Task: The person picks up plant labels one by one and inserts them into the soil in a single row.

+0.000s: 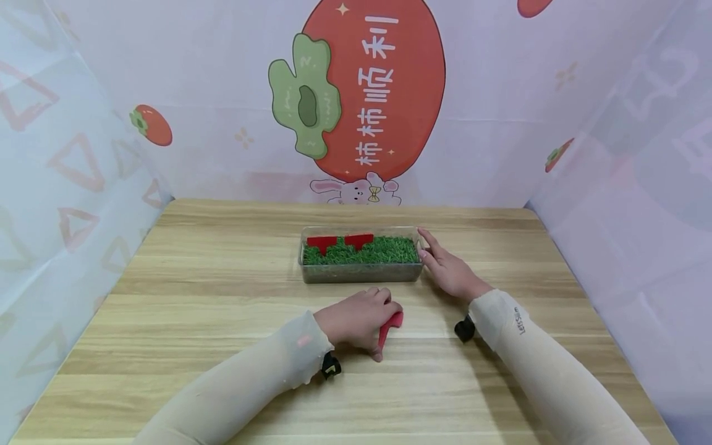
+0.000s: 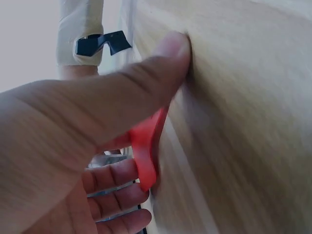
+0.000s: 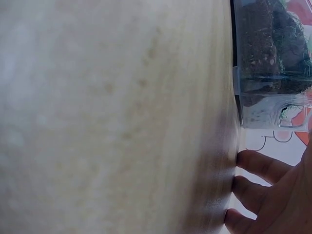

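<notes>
A clear plastic box (image 1: 361,273) with green artificial grass (image 1: 392,250) and dark filling stands on the table. Two red T-shaped plant labels, one at the left (image 1: 322,242) and one beside it (image 1: 359,240), stand upright in the grass. In front of the box, my left hand (image 1: 358,318) holds another red plant label (image 2: 144,151) low at the tabletop, between thumb and fingers; the hand covers part of it. My right hand (image 1: 450,272) touches the box's right end with extended thumb and index finger. In the right wrist view its other fingers (image 3: 263,165) rest on the table.
The wood-grain table (image 1: 222,309) ends at a back wall cloth (image 1: 222,154) printed with persimmons and a rabbit. Pale cloth walls flank it on the left and right. A small black wrist camera (image 1: 464,329) hangs under the right wrist, another (image 1: 330,366) under the left.
</notes>
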The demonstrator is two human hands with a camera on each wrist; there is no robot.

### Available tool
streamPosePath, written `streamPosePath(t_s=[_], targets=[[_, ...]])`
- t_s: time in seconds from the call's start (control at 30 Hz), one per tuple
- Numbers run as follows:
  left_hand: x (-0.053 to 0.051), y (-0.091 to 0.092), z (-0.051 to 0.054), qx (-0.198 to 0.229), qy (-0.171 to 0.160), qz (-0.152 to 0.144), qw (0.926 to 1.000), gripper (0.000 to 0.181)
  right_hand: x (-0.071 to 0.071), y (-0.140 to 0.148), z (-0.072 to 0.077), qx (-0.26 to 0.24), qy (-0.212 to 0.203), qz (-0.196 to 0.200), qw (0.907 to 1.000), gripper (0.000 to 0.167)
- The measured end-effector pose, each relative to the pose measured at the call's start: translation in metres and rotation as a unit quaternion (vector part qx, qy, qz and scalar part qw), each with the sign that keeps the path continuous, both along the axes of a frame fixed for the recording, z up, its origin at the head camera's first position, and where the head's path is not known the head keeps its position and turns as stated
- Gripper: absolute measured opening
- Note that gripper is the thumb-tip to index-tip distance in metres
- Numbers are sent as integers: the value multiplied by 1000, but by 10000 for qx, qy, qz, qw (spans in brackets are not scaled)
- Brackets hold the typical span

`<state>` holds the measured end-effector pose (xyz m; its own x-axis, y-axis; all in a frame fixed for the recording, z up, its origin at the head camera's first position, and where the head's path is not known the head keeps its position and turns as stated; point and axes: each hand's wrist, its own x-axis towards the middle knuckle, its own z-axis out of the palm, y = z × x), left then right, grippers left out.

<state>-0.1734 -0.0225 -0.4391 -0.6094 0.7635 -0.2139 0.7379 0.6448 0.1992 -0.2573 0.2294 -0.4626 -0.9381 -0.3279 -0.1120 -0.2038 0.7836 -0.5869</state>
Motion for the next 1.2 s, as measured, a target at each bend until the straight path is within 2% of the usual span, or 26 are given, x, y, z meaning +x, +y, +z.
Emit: streamPosePath(t_s=[0.23,0.5,0.83,0.97,1.2], targets=[[-6,-10,-2,430,58,259,9987,77,0,1,-1,-58,-23,-28,10000,56],[-8,-14,6,641,137,520,9965,41,-1,1,-2,-135,-44,-2,9999,59],[-10,-11,8,1089,291,708,9911,21,-2,2,0,-60,-6,5,10000,57],[-9,-12,14,1181,324,782,9894,21,-2,2,0,-68,-6,-6,10000,58],[-5,-10,34,1191,275,895,9885,29,-2,1,0,-73,-93,-19,9999,60]])
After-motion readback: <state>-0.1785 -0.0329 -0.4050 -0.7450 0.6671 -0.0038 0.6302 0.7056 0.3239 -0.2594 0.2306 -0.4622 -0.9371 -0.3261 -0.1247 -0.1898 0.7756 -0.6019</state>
